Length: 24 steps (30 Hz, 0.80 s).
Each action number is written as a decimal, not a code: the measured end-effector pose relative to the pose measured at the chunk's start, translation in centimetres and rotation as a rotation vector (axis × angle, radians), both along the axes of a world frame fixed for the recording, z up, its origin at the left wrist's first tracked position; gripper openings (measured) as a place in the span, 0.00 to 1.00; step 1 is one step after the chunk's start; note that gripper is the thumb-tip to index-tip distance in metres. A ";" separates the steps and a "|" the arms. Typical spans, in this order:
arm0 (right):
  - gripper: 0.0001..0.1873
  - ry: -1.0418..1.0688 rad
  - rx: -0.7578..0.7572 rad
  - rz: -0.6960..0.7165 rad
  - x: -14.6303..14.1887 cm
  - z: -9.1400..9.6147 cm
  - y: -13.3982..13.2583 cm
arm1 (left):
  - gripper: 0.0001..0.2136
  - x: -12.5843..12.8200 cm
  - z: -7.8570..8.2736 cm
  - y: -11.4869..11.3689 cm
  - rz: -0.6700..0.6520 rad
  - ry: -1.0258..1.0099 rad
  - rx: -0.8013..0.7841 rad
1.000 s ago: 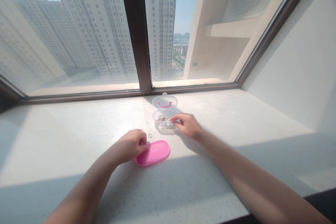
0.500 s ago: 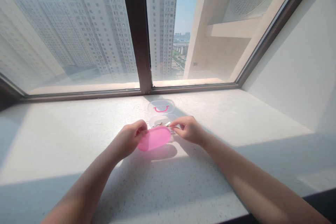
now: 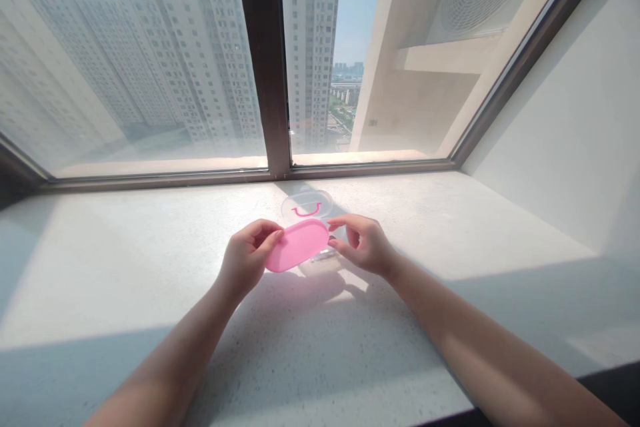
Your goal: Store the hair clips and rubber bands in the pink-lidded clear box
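Note:
My left hand [image 3: 250,255] pinches the left end of a shallow pink oval tray [image 3: 299,247], thumb on top, and holds it tilted above the sill. My right hand [image 3: 365,243] is at the tray's right end with thumb and index finger apart; nothing shows between them. Beneath and behind the tray is a clear plastic box, mostly hidden by it, with some shiny small items [image 3: 325,255] in view below the tray's edge. The box's clear lid [image 3: 306,203], with a pink handle [image 3: 307,211], lies open toward the window.
The white speckled sill [image 3: 150,247] spreads around the box, crossed by sunlight and shadow. A dark window frame [image 3: 270,80] rises behind it, and a white wall [image 3: 565,93] bounds the right side. Dark space shows past the sill's front right edge.
My left hand has raised the pink tray, which now covers most of the box. My right hand has parted its fingers; the small metal item earlier at its fingertips no longer shows there.

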State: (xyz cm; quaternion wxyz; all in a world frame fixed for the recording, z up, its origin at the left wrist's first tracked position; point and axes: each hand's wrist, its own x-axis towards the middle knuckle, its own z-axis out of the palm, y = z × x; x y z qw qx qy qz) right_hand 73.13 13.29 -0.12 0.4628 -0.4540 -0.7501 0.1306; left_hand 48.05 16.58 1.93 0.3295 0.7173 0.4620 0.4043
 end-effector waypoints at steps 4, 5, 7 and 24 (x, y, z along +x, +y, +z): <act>0.31 0.041 0.139 0.065 0.3 0.3 0.1 | 0.07 0.2 -0.1 -0.1 -0.002 -0.031 -0.021; 0.35 0.026 0.175 0.101 0.2 0.5 0.0 | 0.07 0.3 -0.1 -0.2 -0.011 -0.047 -0.030; 0.41 -0.029 0.212 0.197 -0.3 0.9 -0.1 | 0.07 0.6 -0.2 -0.4 -0.038 -0.086 -0.045; 0.19 0.063 0.011 0.056 0.9 -0.9 1.6 | 0.18 1.0 -2.0 0.6 -0.141 0.082 0.316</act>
